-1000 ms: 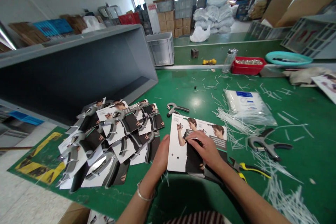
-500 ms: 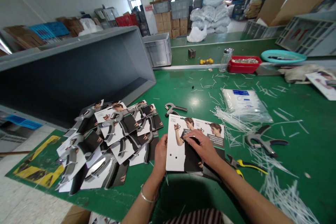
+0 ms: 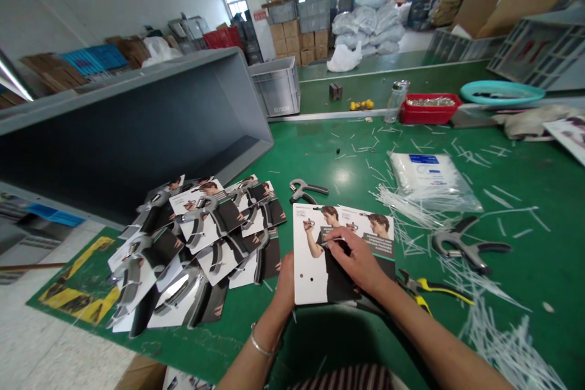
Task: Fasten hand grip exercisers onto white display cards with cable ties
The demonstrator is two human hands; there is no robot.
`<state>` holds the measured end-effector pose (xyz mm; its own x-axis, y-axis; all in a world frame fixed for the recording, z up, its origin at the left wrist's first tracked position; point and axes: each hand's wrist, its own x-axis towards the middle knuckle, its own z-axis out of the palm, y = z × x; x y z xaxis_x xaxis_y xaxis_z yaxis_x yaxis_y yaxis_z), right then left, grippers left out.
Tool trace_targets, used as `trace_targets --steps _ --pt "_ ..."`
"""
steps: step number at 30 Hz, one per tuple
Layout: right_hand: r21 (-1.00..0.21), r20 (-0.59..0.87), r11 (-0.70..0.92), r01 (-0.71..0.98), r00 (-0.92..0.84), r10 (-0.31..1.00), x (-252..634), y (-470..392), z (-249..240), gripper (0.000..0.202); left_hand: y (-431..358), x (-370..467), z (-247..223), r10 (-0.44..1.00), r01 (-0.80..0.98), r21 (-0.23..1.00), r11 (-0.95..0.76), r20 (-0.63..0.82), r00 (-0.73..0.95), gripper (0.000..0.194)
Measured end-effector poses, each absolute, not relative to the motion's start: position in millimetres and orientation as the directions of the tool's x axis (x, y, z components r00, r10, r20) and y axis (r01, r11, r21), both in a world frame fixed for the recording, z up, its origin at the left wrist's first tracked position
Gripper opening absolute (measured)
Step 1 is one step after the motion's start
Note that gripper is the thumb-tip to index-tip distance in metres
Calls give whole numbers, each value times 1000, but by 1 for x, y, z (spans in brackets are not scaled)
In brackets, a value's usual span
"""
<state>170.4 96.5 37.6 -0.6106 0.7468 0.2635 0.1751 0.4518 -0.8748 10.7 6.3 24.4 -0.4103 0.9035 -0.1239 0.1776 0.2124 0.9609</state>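
A printed backing card (image 3: 311, 286), showing a person using a hand gripper, stands tilted towards me above the table. My left hand (image 3: 286, 280) is at its left edge, with the fingers behind the card out of sight. My right hand (image 3: 356, 259) rests over the card's front, thumb and fingertips together by its middle; whatever they pinch is too small to make out. Under it lies another printed card (image 3: 384, 244). Just beyond the cards is a loose hand gripper (image 3: 308, 189). Yellow-handled cutting pliers (image 3: 425, 286) lie right of my right hand.
Carded hand grippers (image 3: 201, 244) are piled at left before a large grey crate (image 3: 183, 103). White cable ties (image 3: 411, 204) scatter around a bag (image 3: 432, 177) at right. Another hand gripper (image 3: 466, 247) lies there. Behind are a red tray (image 3: 429, 113) and a glass jar (image 3: 397, 102).
The view has shifted slightly. My left thumb, earlier showing at the card's left edge, has slipped behind the card. My right fingers stay at the card's middle.
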Motion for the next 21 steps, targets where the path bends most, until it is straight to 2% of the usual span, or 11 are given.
trace_targets --steps 7,11,13,14,18,21 --pt "-874 295 468 128 -626 722 170 97 38 15 3 14 30 883 206 966 158 -45 -468 18" --pt "-861 327 499 101 -641 694 171 99 36 21 1 14 26 881 133 979 156 -77 -466 16" --pt "-847 342 523 100 -650 678 171 99 35 25 0 12 23 879 86 985 148 -91 -468 9" --pt "-837 348 537 102 -657 669 171 99 35 25 0 12 23 875 73 988 138 -87 -477 11" --pt "-784 375 609 117 -692 616 170 97 35 22 1 12 21 846 24 995 97 -70 -529 45" --pt "-749 392 651 125 -708 587 171 95 34 17 2 12 20 839 -19 996 84 -81 -538 43"
